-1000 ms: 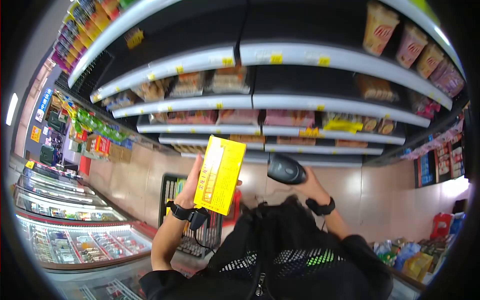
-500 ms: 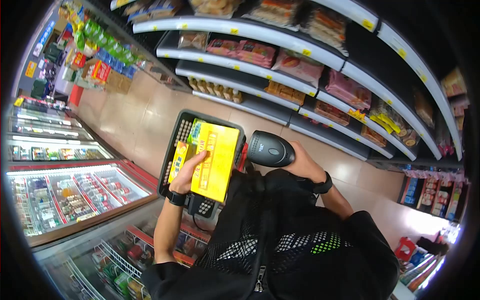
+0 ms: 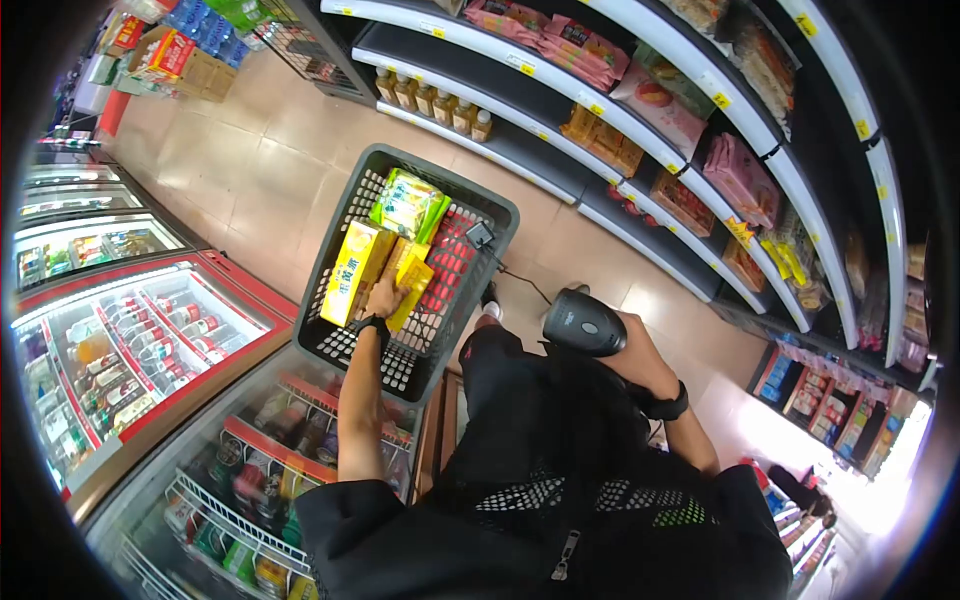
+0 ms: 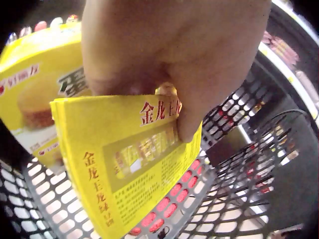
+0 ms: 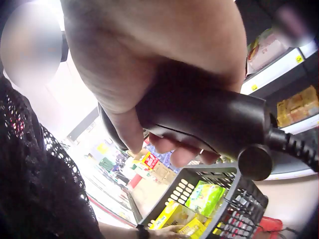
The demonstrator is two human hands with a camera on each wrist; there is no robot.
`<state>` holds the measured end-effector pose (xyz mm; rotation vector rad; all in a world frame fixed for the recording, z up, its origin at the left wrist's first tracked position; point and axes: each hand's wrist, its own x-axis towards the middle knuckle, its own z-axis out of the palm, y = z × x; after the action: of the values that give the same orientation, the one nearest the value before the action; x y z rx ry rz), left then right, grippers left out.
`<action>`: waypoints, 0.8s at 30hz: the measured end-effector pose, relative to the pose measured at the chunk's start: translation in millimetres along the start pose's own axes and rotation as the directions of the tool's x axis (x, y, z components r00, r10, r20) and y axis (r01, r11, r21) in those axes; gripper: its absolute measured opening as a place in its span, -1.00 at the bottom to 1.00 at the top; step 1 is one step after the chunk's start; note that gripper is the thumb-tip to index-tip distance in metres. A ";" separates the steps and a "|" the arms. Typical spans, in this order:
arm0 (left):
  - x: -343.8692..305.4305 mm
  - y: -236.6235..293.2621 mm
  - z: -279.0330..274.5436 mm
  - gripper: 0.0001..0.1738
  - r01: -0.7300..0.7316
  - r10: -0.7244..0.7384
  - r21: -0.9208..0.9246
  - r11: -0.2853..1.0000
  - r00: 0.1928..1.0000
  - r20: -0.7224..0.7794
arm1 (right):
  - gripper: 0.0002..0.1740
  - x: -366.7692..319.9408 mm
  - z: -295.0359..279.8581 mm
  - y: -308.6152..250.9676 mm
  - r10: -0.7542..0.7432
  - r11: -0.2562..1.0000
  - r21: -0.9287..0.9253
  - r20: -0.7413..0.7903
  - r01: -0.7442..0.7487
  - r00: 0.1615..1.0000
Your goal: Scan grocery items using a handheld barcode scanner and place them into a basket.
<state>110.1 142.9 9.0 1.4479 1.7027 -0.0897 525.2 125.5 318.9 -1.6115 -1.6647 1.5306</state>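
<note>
Inside a dark grey plastic basket (image 3: 505,205), my left hand (image 3: 384,298) grips a flat yellow box (image 4: 134,174) by its top edge, thumb on the printed face. The box stands tilted in the left wrist view. A bigger yellow pie box (image 3: 350,275) lies right beside it, and a green and yellow packet (image 3: 410,205) sits toward the far end. My right hand (image 3: 645,362) holds a black barcode scanner (image 3: 583,325), fingers wrapped round its handle (image 5: 209,114). A ribbed cord (image 5: 299,147) runs from the handle's end.
Shelves of packaged snacks (image 3: 650,110) rise ahead and to the right, with small bottles (image 3: 440,105) on a low one. Glass-topped freezers (image 3: 150,350) stand at the left. Cartons (image 3: 180,65) sit on the tiled floor at the far left. A small device (image 3: 480,235) lies at the basket's right side.
My left hand has lowered the yellow box from in front of my chest into the basket. The view has turned down and left. My right hand still holds the scanner.
</note>
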 end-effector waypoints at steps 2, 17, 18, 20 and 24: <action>19.1 -26.6 26.3 -0.50 -0.060 0.040 -0.064 0.996 0.958 -0.283 | -0.52 -1.9 2.7 3.4 0.019 0.998 -0.058 0.015 -0.018 1.000; 75.2 -36.4 54.6 -0.45 0.134 -0.198 -0.289 0.948 0.959 -0.202 | -0.56 -19.1 22.0 20.6 0.222 0.966 -0.124 -0.063 -0.228 0.973; 71.6 -32.8 54.6 -0.45 0.127 -0.187 -0.280 0.951 0.962 -0.199 | -0.56 -18.6 21.8 18.6 0.217 0.968 -0.108 -0.074 -0.224 0.973; 64.7 -22.4 57.8 -0.46 0.111 -0.164 -0.157 0.981 0.909 -0.383 | -0.54 -21.2 18.9 19.1 0.233 0.965 -0.103 -0.072 -0.240 0.970; 60.9 -22.2 63.7 -0.48 0.058 -0.030 0.036 0.998 0.842 -0.539 | -0.51 -20.4 20.7 17.1 0.251 0.958 -0.130 -0.059 -0.257 0.966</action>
<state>130.8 146.9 -79.4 1.5670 2.1993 0.2805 521.9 94.7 305.5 -1.9824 -1.6211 1.5140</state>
